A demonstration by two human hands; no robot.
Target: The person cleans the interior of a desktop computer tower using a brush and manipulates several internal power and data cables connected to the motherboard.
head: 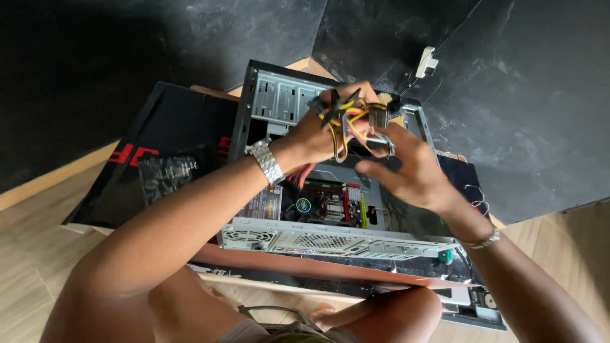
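An open desktop computer case point(330, 242) lies on its side in front of me, its green motherboard point(330, 203) showing inside. My left hand point(318, 130), with a metal watch on the wrist, grips a bundle of yellow, red and black power cables point(343, 124) above the case. My right hand point(406, 166) reaches in from the right, its fingers pinching a connector point(378, 117) and thin wires at the end of that bundle.
A black box with red markings point(159, 159) lies left of the case. The case rests on a reddish board point(305, 267) over a light wooden floor point(38, 254). Black walls point(521, 108) stand behind, with a white fitting point(427, 62). My knees are at the bottom.
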